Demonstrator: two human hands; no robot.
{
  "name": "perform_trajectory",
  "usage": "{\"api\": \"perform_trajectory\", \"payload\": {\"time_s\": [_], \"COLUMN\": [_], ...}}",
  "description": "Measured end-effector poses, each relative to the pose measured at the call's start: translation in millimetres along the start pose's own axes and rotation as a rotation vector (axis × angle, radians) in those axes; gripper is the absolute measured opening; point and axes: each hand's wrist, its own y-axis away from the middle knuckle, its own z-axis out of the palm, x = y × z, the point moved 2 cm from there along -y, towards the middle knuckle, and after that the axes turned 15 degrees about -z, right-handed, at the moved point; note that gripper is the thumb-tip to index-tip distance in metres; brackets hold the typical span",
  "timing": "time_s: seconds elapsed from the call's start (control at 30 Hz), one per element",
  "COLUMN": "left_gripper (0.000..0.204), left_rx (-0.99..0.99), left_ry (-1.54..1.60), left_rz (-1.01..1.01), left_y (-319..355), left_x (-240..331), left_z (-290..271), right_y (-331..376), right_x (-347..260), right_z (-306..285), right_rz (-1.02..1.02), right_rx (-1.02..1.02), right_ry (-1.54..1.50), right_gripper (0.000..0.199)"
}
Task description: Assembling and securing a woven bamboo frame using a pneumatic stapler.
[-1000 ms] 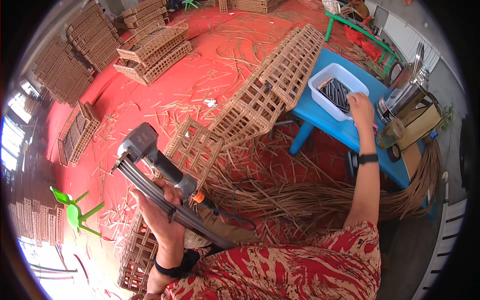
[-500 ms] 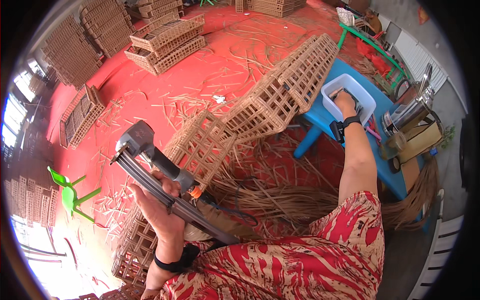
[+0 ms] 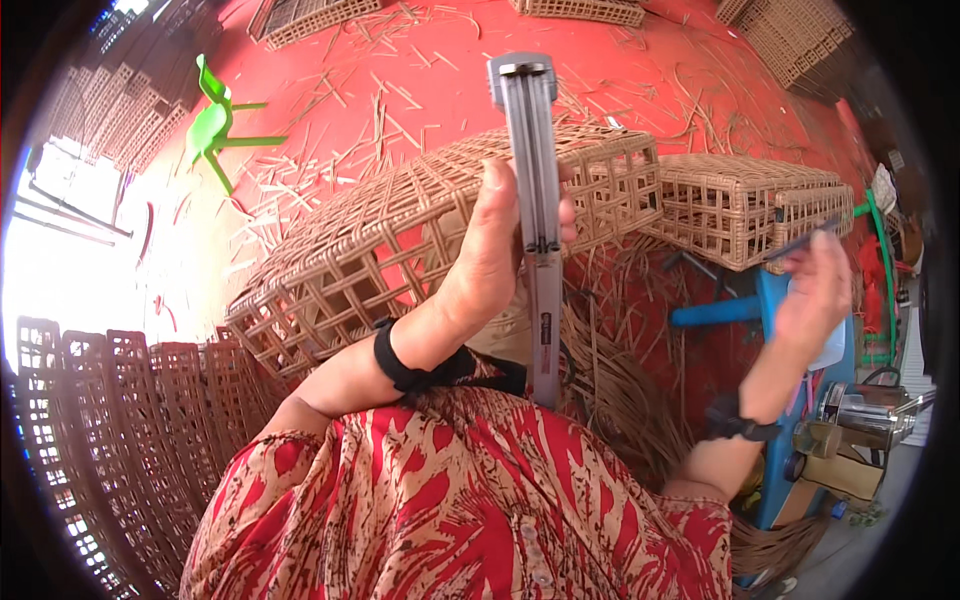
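My left hand (image 3: pixel 482 255) is wrapped round a grey staple gun (image 3: pixel 530 150), its long metal magazine facing up and running toward my body. To the right, my right hand (image 3: pixel 815 295) is raised, thumb and fingers pinching a thin dark strip (image 3: pixel 800 240) that looks like a stick of staples. That strip is a little blurred. Behind the staple gun lies a woven rattan basket frame (image 3: pixel 370 230) with open square mesh. A second woven basket (image 3: pixel 745 200) is beyond my right hand. A pale plastic tub (image 3: pixel 835 345) is partly hidden behind that hand.
A blue table (image 3: pixel 775 500) on my right carries a metal pot (image 3: pixel 850 400) and a glass jar (image 3: pixel 818 438). Loose rattan strands (image 3: pixel 630 390) hang between me and the table. Stacked baskets (image 3: pixel 130 440) stand at left. A green chair (image 3: pixel 212 125) is on the scrap-strewn red floor.
My right hand has come out of the tub with a thin dark strip. The staple gun has turned so its magazine faces up. The view has swung left.
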Motion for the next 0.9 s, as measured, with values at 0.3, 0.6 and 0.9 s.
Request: {"api": "perform_trajectory", "payload": {"time_s": [0.3,0.6,0.9], "left_gripper": [0.087,0.071,0.075], "left_rx": [-0.070,-0.105,-0.143], "left_ry": [-0.150,0.051,-0.100], "left_rz": [-0.059,0.065,0.118], "left_y": [16.8,14.4,16.4], "left_x": [-0.1,2.0,7.8], "left_z": [-9.3,-12.1,-0.9], "right_y": [106.8,109.2,121.1], "right_x": [-67.2,-66.8,-53.0], "right_z": [180.1,205.5,194.3], "right_rz": [0.177,-0.008,-0.296], "right_rx": [-0.487,-0.577,-0.564], "right_ry": [-0.259,0.031,0.256], "right_gripper": [0.009,0.010,0.014]}}
